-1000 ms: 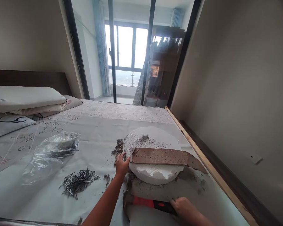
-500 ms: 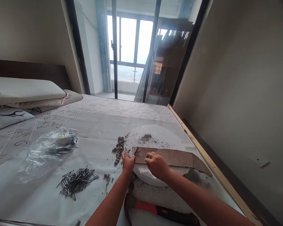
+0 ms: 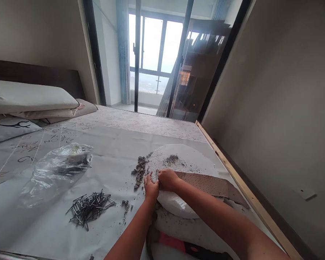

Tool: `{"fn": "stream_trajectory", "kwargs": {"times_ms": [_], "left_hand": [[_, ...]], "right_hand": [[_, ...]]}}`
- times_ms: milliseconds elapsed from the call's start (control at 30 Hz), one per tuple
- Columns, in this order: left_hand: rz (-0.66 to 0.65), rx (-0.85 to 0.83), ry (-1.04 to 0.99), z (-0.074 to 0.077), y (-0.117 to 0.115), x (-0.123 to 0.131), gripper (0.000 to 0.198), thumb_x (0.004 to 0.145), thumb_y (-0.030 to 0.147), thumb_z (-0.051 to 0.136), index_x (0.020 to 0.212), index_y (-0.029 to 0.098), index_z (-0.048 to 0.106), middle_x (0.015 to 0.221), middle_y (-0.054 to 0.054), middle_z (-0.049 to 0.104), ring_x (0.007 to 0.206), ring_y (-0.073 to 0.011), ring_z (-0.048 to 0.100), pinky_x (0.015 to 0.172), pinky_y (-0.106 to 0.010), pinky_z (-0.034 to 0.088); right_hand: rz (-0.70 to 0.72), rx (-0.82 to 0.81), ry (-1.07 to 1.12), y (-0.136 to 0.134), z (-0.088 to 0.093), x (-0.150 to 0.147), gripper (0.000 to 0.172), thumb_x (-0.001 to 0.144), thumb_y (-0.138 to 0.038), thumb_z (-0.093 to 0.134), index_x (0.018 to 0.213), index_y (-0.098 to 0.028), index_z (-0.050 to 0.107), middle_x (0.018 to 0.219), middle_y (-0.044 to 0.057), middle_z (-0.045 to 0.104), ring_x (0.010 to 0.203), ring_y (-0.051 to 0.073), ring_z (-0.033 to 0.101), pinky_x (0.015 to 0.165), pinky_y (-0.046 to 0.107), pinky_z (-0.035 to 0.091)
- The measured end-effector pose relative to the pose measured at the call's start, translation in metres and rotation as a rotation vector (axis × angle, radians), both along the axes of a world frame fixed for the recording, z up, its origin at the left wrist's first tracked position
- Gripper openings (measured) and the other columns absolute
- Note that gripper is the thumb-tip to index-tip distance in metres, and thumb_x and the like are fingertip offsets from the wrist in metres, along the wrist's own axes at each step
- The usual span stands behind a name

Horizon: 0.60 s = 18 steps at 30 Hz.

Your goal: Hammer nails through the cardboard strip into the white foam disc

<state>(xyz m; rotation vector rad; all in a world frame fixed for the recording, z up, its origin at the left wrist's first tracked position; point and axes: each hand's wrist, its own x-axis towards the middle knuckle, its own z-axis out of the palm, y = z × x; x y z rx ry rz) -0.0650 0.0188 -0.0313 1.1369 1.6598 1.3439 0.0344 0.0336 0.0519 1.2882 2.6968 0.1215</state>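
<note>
A brown strip point(image 3: 206, 184) dotted with small holes lies across a round white foam slab point(image 3: 189, 153). My left hand point(image 3: 151, 187) is at the strip's left end, its fingers curled around the edge. Right beside it, my right hand point(image 3: 168, 179) is closed over the same end and covers it; whatever it pinches is hidden. Grey crumbs point(image 3: 172, 159) are scattered on the slab behind the strip. Below my forearms lies a hammer point(image 3: 173, 242) with a red and black handle, partly out of view.
Left of my hands are a pile of nails point(image 3: 90, 209), grey rubble lumps point(image 3: 139, 171) and a clear plastic bag point(image 3: 59, 164) with dark contents. A wooden rail point(image 3: 233, 173) edges the bed on the right. Folded bedding point(image 3: 29, 97) lies at the far left.
My right hand has moved left along the strip to its left end, beside my left hand, covering the loose pieces seen there before. The camera view has shifted slightly.
</note>
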Motion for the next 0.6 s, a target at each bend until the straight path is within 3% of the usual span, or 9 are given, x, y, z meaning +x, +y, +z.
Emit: {"fn": "stream_trajectory", "kwargs": {"times_ms": [167, 300, 467, 533, 600], "left_hand": [[-0.011, -0.003, 0.022, -0.002, -0.003, 0.0, 0.053, 0.065, 0.014, 0.057, 0.117, 0.019, 0.05, 0.128, -0.012, 0.043, 0.122, -0.026, 0.039, 0.103, -0.036, 0.03], [-0.012, 0.01, 0.016, 0.001, -0.003, -0.001, 0.051, 0.064, 0.014, 0.057, 0.115, 0.017, 0.052, 0.127, -0.014, 0.044, 0.121, -0.0266, 0.04, 0.103, -0.036, 0.03], [0.005, 0.12, -0.092, 0.032, -0.006, -0.005, 0.04, 0.064, 0.015, 0.056, 0.104, 0.018, 0.058, 0.122, -0.012, 0.051, 0.119, -0.0267, 0.043, 0.1, -0.036, 0.034], [-0.076, 0.179, -0.229, 0.048, -0.011, -0.006, 0.031, 0.069, 0.02, 0.052, 0.1, 0.018, 0.058, 0.112, -0.01, 0.058, 0.11, -0.0241, 0.051, 0.094, -0.035, 0.04], [-0.232, 0.091, -0.454, 0.059, -0.019, -0.007, 0.027, 0.074, 0.025, 0.048, 0.098, 0.018, 0.057, 0.093, -0.008, 0.064, 0.087, -0.0202, 0.061, 0.077, -0.032, 0.049]], "right_hand": [[-0.019, -0.018, -0.073, 0.005, 0.007, -0.004, 0.025, 0.084, -0.034, 0.053, 0.095, -0.012, 0.059, 0.094, 0.006, 0.063, 0.078, 0.015, 0.06, 0.069, 0.033, 0.05], [-0.029, 0.018, -0.043, 0.009, 0.037, 0.003, 0.024, 0.084, -0.026, 0.051, 0.099, -0.01, 0.058, 0.097, 0.01, 0.063, 0.08, 0.017, 0.06, 0.069, 0.032, 0.048], [0.042, -0.002, -0.009, 0.008, 0.079, 0.007, 0.021, 0.071, -0.015, 0.053, 0.086, -0.011, 0.067, 0.089, 0.011, 0.067, 0.08, 0.021, 0.06, 0.066, 0.027, 0.043], [0.066, -0.026, 0.003, 0.004, 0.085, 0.003, 0.019, 0.071, -0.017, 0.053, 0.08, -0.013, 0.069, 0.083, 0.008, 0.068, 0.076, 0.019, 0.059, 0.065, 0.025, 0.041], [0.084, -0.04, 0.025, 0.0, 0.084, -0.001, 0.02, 0.073, -0.02, 0.052, 0.078, -0.014, 0.07, 0.081, 0.006, 0.069, 0.073, 0.017, 0.058, 0.065, 0.024, 0.04]]}}
